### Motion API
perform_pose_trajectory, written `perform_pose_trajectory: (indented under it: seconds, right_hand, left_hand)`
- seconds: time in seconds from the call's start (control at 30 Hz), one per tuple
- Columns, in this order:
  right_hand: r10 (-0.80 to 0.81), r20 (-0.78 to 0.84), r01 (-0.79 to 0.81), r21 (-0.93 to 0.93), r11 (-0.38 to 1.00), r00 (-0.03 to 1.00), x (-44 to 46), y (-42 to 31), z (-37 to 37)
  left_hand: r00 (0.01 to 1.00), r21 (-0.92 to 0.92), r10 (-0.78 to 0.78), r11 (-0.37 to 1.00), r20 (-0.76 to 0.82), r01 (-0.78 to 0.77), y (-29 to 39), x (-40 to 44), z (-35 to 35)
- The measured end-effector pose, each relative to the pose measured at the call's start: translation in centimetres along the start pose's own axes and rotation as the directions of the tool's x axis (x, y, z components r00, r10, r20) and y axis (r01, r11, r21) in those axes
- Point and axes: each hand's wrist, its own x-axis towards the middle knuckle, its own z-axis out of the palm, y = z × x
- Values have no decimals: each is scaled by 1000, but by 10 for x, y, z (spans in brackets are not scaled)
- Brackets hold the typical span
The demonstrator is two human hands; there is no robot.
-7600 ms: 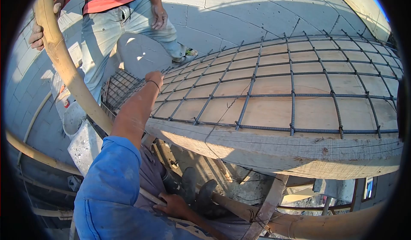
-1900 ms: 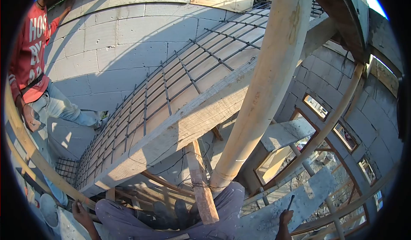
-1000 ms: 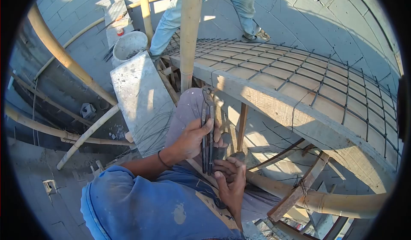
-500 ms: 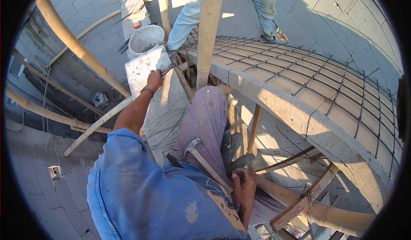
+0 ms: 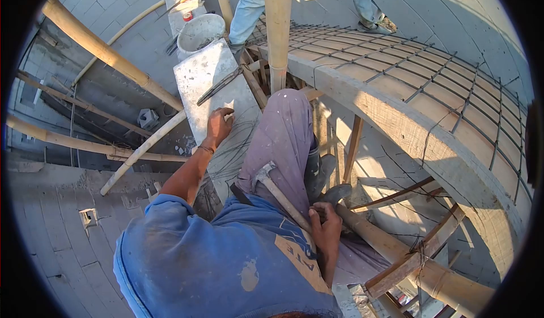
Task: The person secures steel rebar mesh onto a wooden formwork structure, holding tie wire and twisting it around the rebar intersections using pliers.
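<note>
My left hand (image 5: 219, 127) hovers at the edge of a pale board (image 5: 190, 85), fingers loosely bent and apart, with nothing visible in them. Just beyond it, dark long-handled pincers (image 5: 220, 85) lie flat on the board. Thin dark tie wires (image 5: 241, 139) are spread on the board's nearer part, beside that hand. At my lap my right hand (image 5: 326, 227) is closed, thumb and fingers curled together; whatever is between them is too small to make out. A hammer (image 5: 286, 199) rests across my thigh, its wooden handle passing close by the right hand.
A white bucket (image 5: 201, 33) stands past the board's far end. To the right, a rebar grid (image 5: 419, 74) covers formwork with a timber edge (image 5: 385, 102). An upright bamboo pole (image 5: 278, 34) rises ahead. Another person's legs (image 5: 247, 12) are behind it.
My left hand has let go of the pincers, which now lie on the board, and has drawn back toward me. My right hand stays curled at my lap. The view has shifted slightly.
</note>
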Motion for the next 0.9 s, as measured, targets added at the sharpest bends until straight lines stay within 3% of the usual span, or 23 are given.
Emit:
perform_pose_trajectory:
  seconds: [0.17,0.23,0.33,0.53,0.63,0.7,0.9]
  right_hand:
    - [-48,21,49,-69,996,999,10,1,-10]
    - [-41,58,47,-96,994,997,13,2,-15]
    - [-70,2,70,-128,989,998,13,2,-19]
    - [34,-93,-35,-11,999,995,2,27,-15]
    - [50,-105,-44,62,997,993,-6,44,-8]
    - [49,-100,-47,28,999,994,-10,45,-10]
    - [-1,-39,4,63,998,999,-4,48,-21]
  left_hand:
    - [989,-7,-146,989,-7,146,30,-8,32]
    - [985,148,-169,974,-44,174,52,4,42]
    - [991,273,-135,954,8,128,57,15,64]
    - [995,261,-52,962,-89,74,64,30,73]
    - [986,138,-79,985,-150,100,91,47,38]
    - [954,-142,-102,988,-281,64,113,73,-1]
    - [817,-344,10,904,-577,-255,202,148,-163]
